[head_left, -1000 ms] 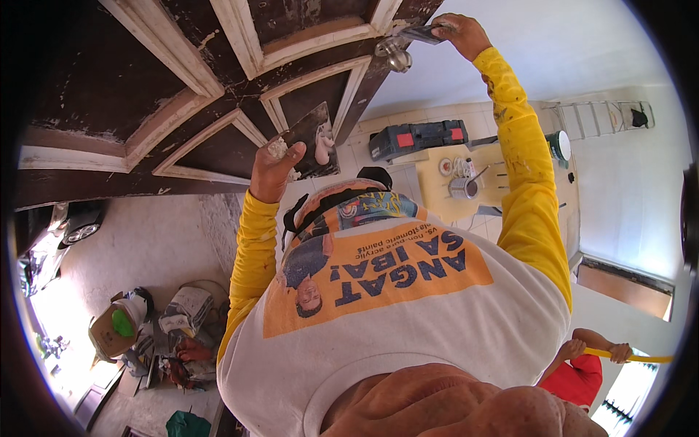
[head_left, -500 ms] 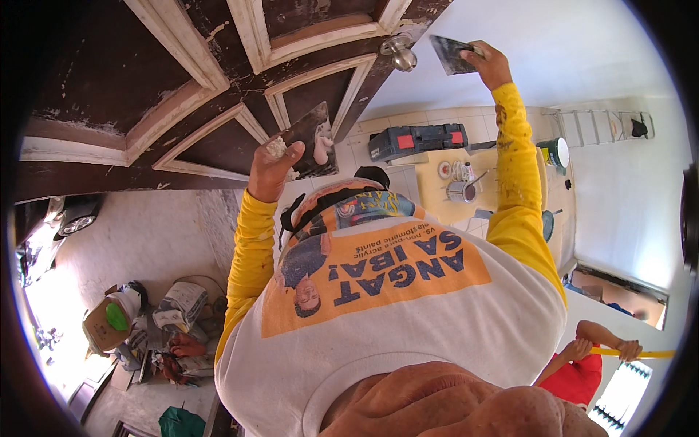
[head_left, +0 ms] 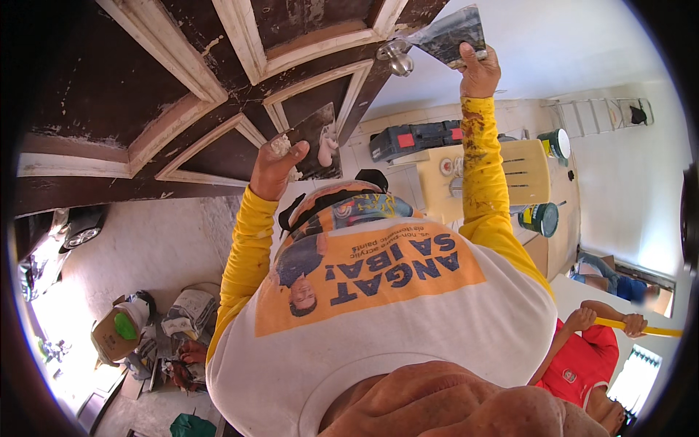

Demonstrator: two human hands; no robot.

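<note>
Level with the lower part of a dark brown panelled door [head_left: 287,81], my left hand [head_left: 269,175] grips a dark flat plate [head_left: 309,125]. A soft pale lump of putty [head_left: 328,148] sits on the plate, and more putty is smeared over the fingers. My right hand [head_left: 480,76] is raised, its thumb pressed on a wide putty knife [head_left: 448,35]. That blade points left, its tip close to the door's edge just above the round metal doorknob [head_left: 397,58]; contact cannot be told. Whitish mouldings frame the door panels.
Beyond my right arm stand a cream table [head_left: 524,171], a black toolbox [head_left: 415,140], paint buckets [head_left: 539,218] and a ladder [head_left: 597,120]. Another person in red [head_left: 582,360] holds a yellow pole [head_left: 659,331] at lower right. Boxes and sacks [head_left: 116,328] lie at lower left.
My right hand has moved left toward the door's edge, and its putty knife has swung to point left. My left hand and plate have barely shifted. The person in red shows more.
</note>
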